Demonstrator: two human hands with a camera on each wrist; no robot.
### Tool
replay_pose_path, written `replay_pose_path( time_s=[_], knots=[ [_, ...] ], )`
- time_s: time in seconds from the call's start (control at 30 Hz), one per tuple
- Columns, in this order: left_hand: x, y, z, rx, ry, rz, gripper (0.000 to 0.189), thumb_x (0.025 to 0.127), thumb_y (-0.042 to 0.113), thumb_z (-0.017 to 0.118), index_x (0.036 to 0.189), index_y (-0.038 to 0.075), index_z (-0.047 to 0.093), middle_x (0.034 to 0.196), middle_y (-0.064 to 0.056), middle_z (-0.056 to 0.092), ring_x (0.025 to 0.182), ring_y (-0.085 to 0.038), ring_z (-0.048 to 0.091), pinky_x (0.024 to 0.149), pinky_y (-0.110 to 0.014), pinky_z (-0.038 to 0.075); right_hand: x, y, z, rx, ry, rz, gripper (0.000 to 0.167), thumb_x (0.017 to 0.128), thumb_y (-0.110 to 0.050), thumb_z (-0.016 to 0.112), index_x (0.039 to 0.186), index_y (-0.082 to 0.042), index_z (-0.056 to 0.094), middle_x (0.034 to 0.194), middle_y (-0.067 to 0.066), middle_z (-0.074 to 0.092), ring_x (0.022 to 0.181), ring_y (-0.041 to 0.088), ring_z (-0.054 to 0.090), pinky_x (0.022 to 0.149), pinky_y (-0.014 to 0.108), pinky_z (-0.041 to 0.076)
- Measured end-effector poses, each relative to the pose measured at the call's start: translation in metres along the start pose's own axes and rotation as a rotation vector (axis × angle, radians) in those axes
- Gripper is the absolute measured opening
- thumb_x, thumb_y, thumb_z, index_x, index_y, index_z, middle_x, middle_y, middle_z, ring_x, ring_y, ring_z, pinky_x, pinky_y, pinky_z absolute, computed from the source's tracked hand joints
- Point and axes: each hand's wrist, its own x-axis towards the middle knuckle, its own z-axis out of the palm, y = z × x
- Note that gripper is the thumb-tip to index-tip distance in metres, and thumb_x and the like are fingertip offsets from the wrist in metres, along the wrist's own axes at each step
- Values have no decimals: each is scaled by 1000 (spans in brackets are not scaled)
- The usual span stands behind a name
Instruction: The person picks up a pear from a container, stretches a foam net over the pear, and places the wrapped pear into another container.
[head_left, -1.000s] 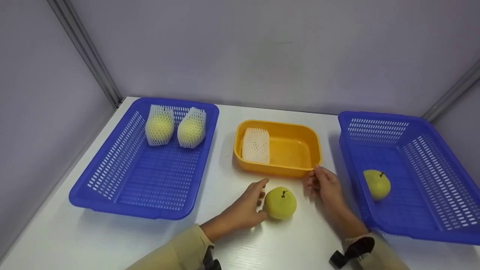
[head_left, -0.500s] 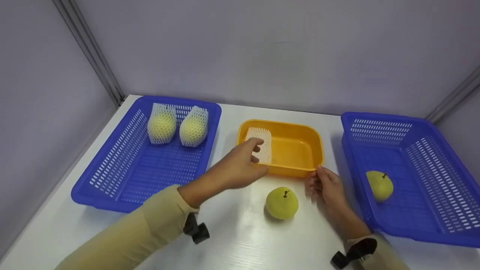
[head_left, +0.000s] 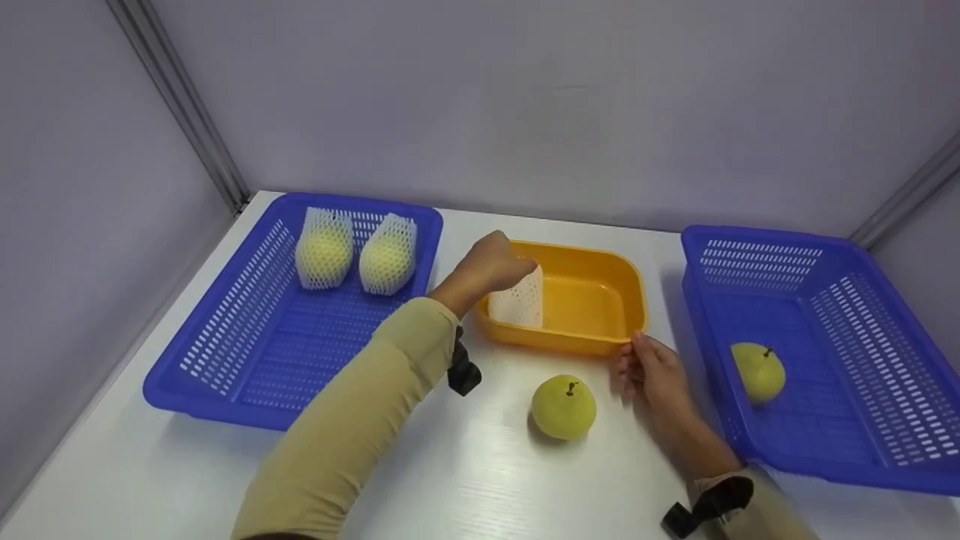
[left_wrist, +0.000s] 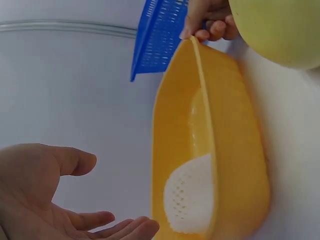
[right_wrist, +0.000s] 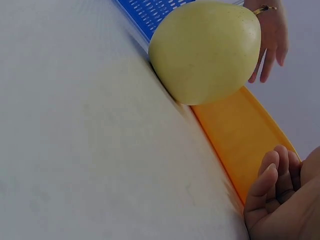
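White table point(head_left: 487, 480) | grey walls point(head_left: 600, 135), metal corner strip point(head_left: 180, 97) | left grip point(head_left: 491, 264) wide | right grip point(head_left: 660, 375) pinching yellow bin point(head_left: 562, 341)

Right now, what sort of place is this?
Probably a small enclosed work booth: plain grey panels rise around a white table, with metal-looking corner posts. What lies beyond isn't shown.

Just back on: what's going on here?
A person's left hand is over the left end of the tub, where a white net lies. The right hand grips the tub's near right corner. One bare pear sits on the table, another in the right basket; two netted pears are in the left basket.
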Motion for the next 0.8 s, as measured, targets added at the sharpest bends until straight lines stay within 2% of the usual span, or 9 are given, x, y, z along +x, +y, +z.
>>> replay_pose_path(
  time_s=[0.17, 0.3, 0.4, 0.5, 0.67, 0.8],
  knots=[
    [14, -7, 31, 170, 66, -61, 64, 102, 35, 59, 148, -6, 43, 145, -22, 50, 129, -33, 54, 107, -42, 48, 0, 1, -1, 40, -20, -16, 38, 112, -22, 40, 84, -4, 59, 67, 2, 60, 53, 11, 55, 38, 22, 44],
    [19, -8, 50, 287, 115, -95, 66, 100, 45, 62, 141, -6, 51, 134, -21, 58, 122, -32, 59, 100, -42, 53, 1, 0, -1, 44, -13, -19, 39, 112, -23, 39, 84, -5, 60, 67, 2, 60, 53, 11, 55, 38, 22, 44],
    [19, -11, 58, 305, 154, -101, 65, 97, 47, 67, 134, -6, 56, 127, -18, 63, 118, -29, 61, 98, -41, 54, 1, 0, -1, 35, -7, -8, 39, 112, -24, 40, 86, -4, 60, 68, 2, 60, 55, 12, 55, 39, 22, 45],
    [20, -14, 62, 295, 185, -89, 56, 97, 39, 70, 129, -5, 60, 122, -16, 65, 113, -27, 62, 98, -40, 54, 1, 0, 0, 23, 0, 5, 38, 112, -25, 40, 87, -4, 59, 69, 2, 60, 56, 12, 55, 40, 22, 45],
    [22, -19, 66, 310, 210, -47, 35, 103, 17, 56, 130, -5, 58, 121, -17, 63, 111, -28, 63, 97, -40, 55, 2, 0, 0, 10, 12, 11, 38, 112, -25, 41, 87, -5, 60, 69, 1, 61, 56, 11, 55, 41, 22, 44],
    [27, -19, 64, 269, 215, -54, 29, 106, 12, 49, 131, -2, 56, 120, -15, 63, 109, -27, 64, 96, -41, 55, 1, -1, 0, -1, 8, 9, 38, 112, -26, 40, 87, -5, 60, 69, 2, 61, 55, 11, 54, 41, 22, 44]
  ],
)
